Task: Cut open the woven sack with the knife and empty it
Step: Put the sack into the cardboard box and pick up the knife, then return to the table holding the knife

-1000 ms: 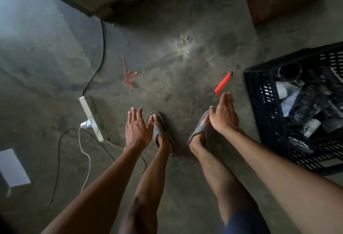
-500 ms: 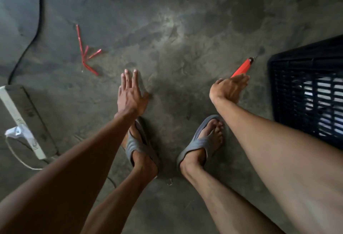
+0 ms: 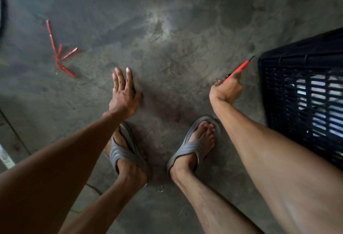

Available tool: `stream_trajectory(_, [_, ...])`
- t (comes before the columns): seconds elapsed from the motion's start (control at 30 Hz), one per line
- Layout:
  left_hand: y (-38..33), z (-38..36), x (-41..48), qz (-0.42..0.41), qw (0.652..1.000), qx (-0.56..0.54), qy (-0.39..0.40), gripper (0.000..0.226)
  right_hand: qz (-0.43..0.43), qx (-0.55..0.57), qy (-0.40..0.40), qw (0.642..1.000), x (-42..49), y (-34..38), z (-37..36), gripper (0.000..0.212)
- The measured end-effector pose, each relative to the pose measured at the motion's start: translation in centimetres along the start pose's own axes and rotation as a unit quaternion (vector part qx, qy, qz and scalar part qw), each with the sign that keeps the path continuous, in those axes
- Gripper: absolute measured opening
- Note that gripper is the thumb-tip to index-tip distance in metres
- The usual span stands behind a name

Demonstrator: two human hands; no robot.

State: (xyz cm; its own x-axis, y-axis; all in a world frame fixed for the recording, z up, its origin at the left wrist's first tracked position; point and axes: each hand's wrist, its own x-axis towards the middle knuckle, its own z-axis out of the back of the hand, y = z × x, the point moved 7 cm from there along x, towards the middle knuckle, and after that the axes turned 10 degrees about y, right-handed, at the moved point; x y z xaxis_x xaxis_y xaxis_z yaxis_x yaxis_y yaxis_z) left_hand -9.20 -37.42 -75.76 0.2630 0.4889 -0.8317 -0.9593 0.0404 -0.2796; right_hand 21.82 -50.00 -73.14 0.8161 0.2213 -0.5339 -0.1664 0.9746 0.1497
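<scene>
Fingers (image 3: 234, 75) of the right hand (image 3: 227, 89) are clamped round the orange knife (image 3: 241, 66), so that the handle runs out of the fist and its dark tip points up and right toward the near corner of the black crate (image 3: 297, 61). Half a second ago that hand was only closing over the knife as it lay on the floor (image 3: 176, 48); a second ago it was flat, with the knife lying clear ahead of the fingertips. Whether the tip is off the floor now I cannot tell. The left hand (image 3: 124, 96) holds nothing, its fingers (image 3: 129, 78) straight and a little spread, palm down over the concrete, much as before but further ahead of the left sandal (image 3: 122, 152). The view has dropped closer: the white power strip (image 3: 4, 157) has slid almost out at the left edge, and only a sliver of black cable (image 3: 2, 11) shows at the upper left. Between the two hands and beyond them lies a broad stretch of bare floor. On the right the room is tight: the knife tip is near the crate's corner, and the crate's slatted wall runs down beside the right forearm. On the left, the red strips (image 3: 61, 53) lie well apart from the left hand. Both feet stand behind the hands, the right sandal (image 3: 189, 148) near the right wrist.
</scene>
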Motion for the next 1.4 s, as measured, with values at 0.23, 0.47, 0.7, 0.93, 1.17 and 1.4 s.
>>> stream_trajectory(0.23, [0.0,0.7,0.1,0.031,0.997,0.052,0.043,0.097,0.030,0.017,0.025,0.999,2.1,-0.9,2.1,0.082])
stream_trajectory(0.47, [-1.5,2.8,-0.1,0.054,0.995,0.061,0.053,0.080,0.136,0.019,0.085,0.987,-2.8,2.8,1.1,0.042])
stream_trajectory(0.7, [-5.9,13.3,-10.8,0.021,0.999,0.044,0.022,0.070,0.208,0.047,0.156,0.965,-15.3,9.3,7.3,0.032])
stream_trajectory(0.93, [-11.5,33.9,-32.8,-0.013,0.989,0.001,-0.147,0.072,0.284,0.033,0.131,0.949,-31.1,20.3,28.9,0.030])
stream_trajectory(1.17, [-17.9,54.4,-51.1,-0.059,0.943,-0.052,-0.324,0.080,0.369,0.020,0.009,0.929,-41.1,34.2,49.4,0.031])
stream_trajectory(1.4, [-21.2,68.3,-56.8,-0.098,0.893,-0.074,-0.432,0.081,0.435,0.091,-0.091,0.891,-43.6,50.4,61.9,0.029])
